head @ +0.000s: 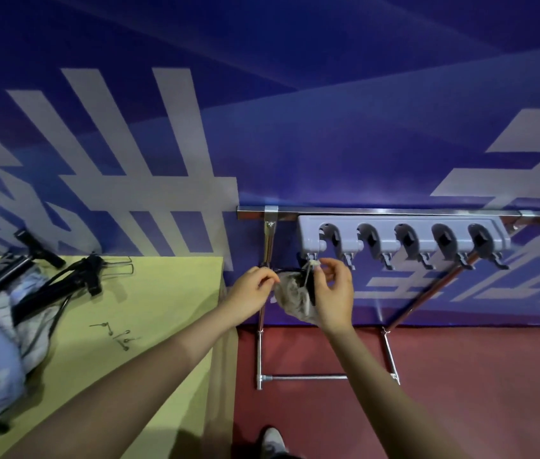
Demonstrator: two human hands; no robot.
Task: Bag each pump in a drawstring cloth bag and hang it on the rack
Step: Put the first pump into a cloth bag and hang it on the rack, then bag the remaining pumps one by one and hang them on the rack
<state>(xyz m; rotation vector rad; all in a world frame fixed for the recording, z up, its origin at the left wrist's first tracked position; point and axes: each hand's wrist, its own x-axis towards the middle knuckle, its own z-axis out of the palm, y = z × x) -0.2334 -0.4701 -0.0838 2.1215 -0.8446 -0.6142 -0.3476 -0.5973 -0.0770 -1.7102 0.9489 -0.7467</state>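
bag [292, 293]: beige | rack [401, 238]: grey | table [149, 313]: yellow | floor [460, 376]: red | wall [328, 144]: blue, white lettering

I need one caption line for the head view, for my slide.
Both hands, left hand and right hand, hang a bagged pump by its drawstring under the grey rack.

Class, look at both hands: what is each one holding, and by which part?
Both hold the beige drawstring cloth bag by its cords: the left hand pinches one, the right hand pinches another near the grey plastic hook rack.
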